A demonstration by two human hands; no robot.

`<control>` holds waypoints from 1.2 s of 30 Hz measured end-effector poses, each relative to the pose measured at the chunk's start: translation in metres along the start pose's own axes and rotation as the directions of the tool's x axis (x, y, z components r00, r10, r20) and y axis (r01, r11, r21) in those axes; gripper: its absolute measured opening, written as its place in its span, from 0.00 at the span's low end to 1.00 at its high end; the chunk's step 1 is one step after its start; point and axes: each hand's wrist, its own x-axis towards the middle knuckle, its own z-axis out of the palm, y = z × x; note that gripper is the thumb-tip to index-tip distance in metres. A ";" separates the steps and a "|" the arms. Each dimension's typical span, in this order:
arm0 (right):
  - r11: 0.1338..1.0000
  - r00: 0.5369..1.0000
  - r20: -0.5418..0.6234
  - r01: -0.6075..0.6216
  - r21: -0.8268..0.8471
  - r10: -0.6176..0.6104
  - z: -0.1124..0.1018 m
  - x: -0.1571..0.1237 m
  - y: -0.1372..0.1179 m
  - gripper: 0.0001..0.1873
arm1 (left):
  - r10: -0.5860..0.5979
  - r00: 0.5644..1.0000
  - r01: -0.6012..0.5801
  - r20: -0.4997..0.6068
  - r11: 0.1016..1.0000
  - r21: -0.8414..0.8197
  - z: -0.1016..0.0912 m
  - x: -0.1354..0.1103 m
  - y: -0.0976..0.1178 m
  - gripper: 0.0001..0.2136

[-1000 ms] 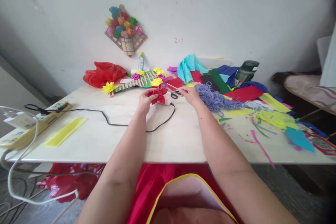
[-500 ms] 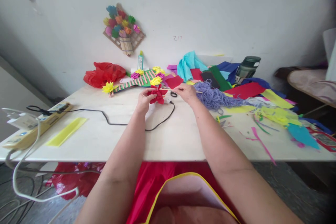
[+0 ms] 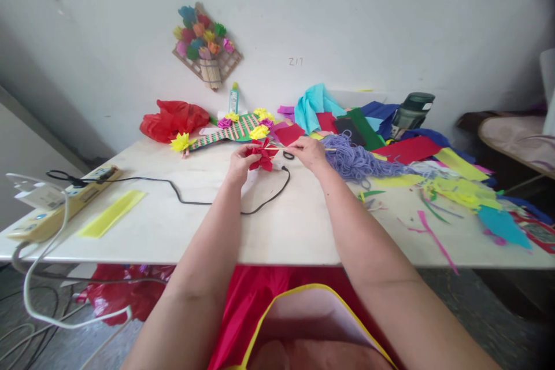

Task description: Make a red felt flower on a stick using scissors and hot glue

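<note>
Landmark is the red paper flower (image 3: pixel 262 154), held up over the middle of the white table (image 3: pixel 173 231). Far left of it: power strip (image 3: pixel 56 202), yellow strip (image 3: pixel 110 214), black cable (image 3: pixel 195 199) running under it. My left hand (image 3: pixel 239 163) pinches the flower from its left, fingers closed on the petals. My right hand (image 3: pixel 309 153), just right of it, grips a thin stick (image 3: pixel 281 149) pointing into the flower. Right of that: purple yarn (image 3: pixel 353 162), paper scraps. Looks like the stem-fitting step; next calls for steady push into the centre.

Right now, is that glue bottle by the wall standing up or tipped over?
Upright. The glue bottle stands on the table against the wall, cap on top.
</note>
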 end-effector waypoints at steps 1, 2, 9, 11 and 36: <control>1.000 1.000 0.001 0.001 -0.004 -0.001 0.000 0.000 0.000 0.07 | -0.001 1.000 0.001 0.002 1.000 -0.001 0.000 0.000 0.000 0.18; 1.000 1.000 0.003 0.001 -0.008 -0.001 0.000 0.000 0.001 0.07 | -0.001 1.000 0.001 0.005 1.000 -0.005 0.000 0.000 0.001 0.18; 0.999 1.000 0.009 0.014 -0.035 -0.013 0.001 0.001 0.004 0.07 | -0.016 1.000 0.016 0.024 1.000 -0.002 0.000 -0.001 0.000 0.18; 0.999 1.000 0.012 0.016 -0.041 -0.016 0.001 0.000 0.004 0.07 | -0.020 0.999 0.019 0.031 1.000 0.007 0.000 -0.001 0.000 0.18; 0.987 0.992 -0.015 0.126 -0.096 -0.128 0.003 0.002 0.010 0.05 | -0.079 0.994 0.069 0.079 0.989 0.132 0.005 -0.006 0.005 0.19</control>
